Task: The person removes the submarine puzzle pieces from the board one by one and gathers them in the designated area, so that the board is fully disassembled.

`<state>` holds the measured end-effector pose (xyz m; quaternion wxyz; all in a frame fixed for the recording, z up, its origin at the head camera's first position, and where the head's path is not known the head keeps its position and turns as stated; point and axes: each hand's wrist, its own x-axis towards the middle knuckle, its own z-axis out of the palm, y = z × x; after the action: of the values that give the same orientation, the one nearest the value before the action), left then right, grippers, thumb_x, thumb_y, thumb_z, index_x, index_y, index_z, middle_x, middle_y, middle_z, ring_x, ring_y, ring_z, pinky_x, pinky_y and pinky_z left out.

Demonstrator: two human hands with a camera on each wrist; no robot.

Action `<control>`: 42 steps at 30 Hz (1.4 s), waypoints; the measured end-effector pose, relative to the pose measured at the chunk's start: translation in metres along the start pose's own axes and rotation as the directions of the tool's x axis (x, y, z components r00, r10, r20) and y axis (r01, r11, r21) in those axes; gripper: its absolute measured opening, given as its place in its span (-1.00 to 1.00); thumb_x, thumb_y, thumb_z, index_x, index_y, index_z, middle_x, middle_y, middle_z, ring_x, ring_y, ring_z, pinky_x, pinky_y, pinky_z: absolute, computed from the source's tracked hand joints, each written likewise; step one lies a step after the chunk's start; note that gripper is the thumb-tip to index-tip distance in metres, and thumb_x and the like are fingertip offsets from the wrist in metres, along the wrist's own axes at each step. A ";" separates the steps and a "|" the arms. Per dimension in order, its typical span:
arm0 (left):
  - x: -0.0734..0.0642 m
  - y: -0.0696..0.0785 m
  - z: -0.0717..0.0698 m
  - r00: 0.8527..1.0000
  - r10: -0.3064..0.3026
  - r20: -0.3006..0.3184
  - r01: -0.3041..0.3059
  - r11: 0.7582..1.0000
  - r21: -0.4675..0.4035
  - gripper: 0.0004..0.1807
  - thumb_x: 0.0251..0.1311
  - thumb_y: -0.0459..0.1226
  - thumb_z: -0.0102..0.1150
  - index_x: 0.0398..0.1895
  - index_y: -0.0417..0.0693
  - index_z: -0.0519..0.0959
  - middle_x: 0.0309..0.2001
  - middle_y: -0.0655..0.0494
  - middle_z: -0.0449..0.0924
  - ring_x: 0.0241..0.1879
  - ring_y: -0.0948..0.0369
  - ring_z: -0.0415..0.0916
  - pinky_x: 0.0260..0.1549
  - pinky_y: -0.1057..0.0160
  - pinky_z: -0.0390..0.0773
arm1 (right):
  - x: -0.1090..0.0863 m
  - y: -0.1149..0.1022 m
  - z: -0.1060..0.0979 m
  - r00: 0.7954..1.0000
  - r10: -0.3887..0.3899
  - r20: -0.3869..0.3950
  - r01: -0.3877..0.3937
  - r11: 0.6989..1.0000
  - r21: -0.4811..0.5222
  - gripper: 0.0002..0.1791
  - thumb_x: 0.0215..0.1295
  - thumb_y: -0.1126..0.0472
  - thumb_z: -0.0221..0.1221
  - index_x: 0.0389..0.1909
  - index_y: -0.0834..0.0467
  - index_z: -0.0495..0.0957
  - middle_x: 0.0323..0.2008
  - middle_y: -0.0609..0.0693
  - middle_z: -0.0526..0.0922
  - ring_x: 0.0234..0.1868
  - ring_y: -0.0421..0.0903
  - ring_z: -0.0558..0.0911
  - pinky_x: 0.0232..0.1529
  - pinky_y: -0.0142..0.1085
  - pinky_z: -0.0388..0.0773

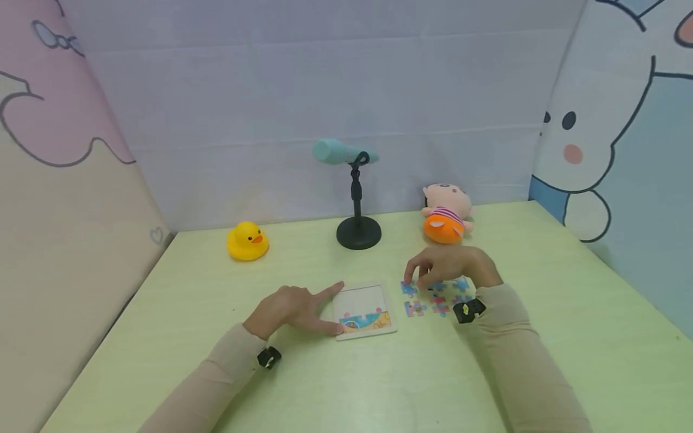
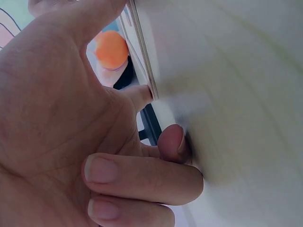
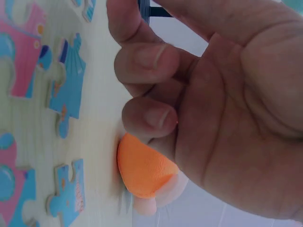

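Pale hanging cloth backs your light-green bench, with cartoon panels on either side. Along the far part stand a yellow duck, a turquoise tube on a black stand and a plush toy with an orange lower part. Nearer you, about mid-bench, lies the puzzle tray, its lower part filled with a picture strip and its upper part bare. Your left hand has thumb and forefinger spread wide, touching the tray's left side near its two corners; its other fingers curl in. Your right hand arches over the loose puzzle pieces just right of the tray, forefinger at the far-left one; you can't tell whether it's pinched.
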<state>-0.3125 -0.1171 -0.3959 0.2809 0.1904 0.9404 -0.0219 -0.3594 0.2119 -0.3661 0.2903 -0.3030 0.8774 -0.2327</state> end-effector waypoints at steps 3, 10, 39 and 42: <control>0.000 -0.001 -0.001 1.000 0.005 0.016 -0.005 1.000 -0.019 0.04 0.09 0.48 0.02 0.60 0.56 -0.16 -0.41 0.03 0.50 -0.39 0.15 0.40 -0.44 0.16 0.26 | 0.003 -0.003 0.002 1.000 0.006 -0.002 -0.006 1.000 -0.006 -0.77 0.33 0.28 0.19 -0.05 0.04 0.68 -0.28 -0.02 0.66 -0.26 -0.07 0.58 -0.18 -0.26 0.49; 0.001 -0.006 -0.002 0.999 0.014 0.048 -0.010 0.997 -0.077 -0.01 0.17 0.39 0.03 0.60 0.56 -0.17 -0.32 0.03 0.53 -0.35 0.14 0.43 -0.33 0.12 0.35 | 0.018 -0.013 0.010 0.999 -0.030 0.012 0.030 1.000 -0.001 -0.81 0.37 0.30 0.16 -0.06 0.08 0.66 -0.34 -0.04 0.62 -0.32 -0.10 0.53 -0.22 -0.28 0.45; 0.001 -0.009 -0.004 0.999 0.033 0.040 -0.029 0.995 -0.093 -0.03 0.15 0.37 0.11 0.59 0.57 -0.09 -0.28 -0.02 0.57 -0.27 0.12 0.45 -0.26 0.06 0.44 | 0.062 -0.082 0.059 0.996 -0.057 0.062 0.065 0.989 -0.131 -0.77 0.36 0.24 0.27 -0.05 -0.12 0.58 -0.36 -0.16 0.59 -0.32 -0.23 0.54 -0.21 -0.31 0.48; 0.000 -0.010 -0.004 0.999 0.036 0.028 -0.033 0.996 -0.084 -0.03 0.15 0.37 0.11 0.58 0.59 -0.09 -0.41 0.02 0.50 -0.33 0.15 0.43 -0.29 0.08 0.41 | 0.064 -0.085 0.064 0.996 -0.058 0.061 0.065 0.991 -0.117 -0.76 0.33 0.27 0.29 -0.08 -0.11 0.56 -0.41 -0.15 0.58 -0.39 -0.23 0.52 -0.29 -0.33 0.45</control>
<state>-0.3187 -0.1261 -0.3934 0.3029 0.1945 0.9328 0.0195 -0.3248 0.0938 -0.3863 0.2896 -0.3532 0.8712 -0.1800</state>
